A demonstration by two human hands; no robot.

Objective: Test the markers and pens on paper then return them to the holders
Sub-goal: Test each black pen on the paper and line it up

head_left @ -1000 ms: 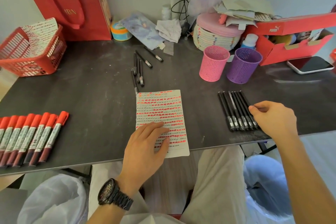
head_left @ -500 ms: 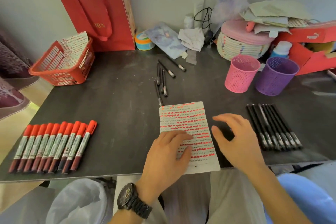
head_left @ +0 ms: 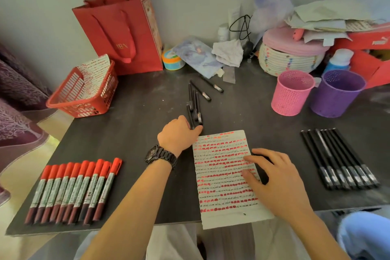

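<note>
A sheet of paper (head_left: 221, 177) covered in red and black test marks lies at the table's front edge. My right hand (head_left: 278, 183) rests flat on its right side, fingers spread. My left hand (head_left: 179, 133), with a watch on the wrist, reaches to a loose group of black pens (head_left: 195, 101) just beyond the paper. Its fingers curl round the near end of one pen. A neat row of black pens (head_left: 337, 158) lies at the right and a row of red markers (head_left: 73, 190) at the left. The pink holder (head_left: 292, 93) and purple holder (head_left: 337, 93) stand at the back right.
A red basket (head_left: 84, 95) holding marked paper sits at the back left beside a red gift bag (head_left: 122, 31). Along the wall are a woven basket (head_left: 289, 59), a red shoe box (head_left: 369, 55), cloth and papers. The dark table (head_left: 137, 133) ends near my lap.
My left hand left the paper and reached forward to the loose black pens. My right hand moved from the black pen row onto the paper.
</note>
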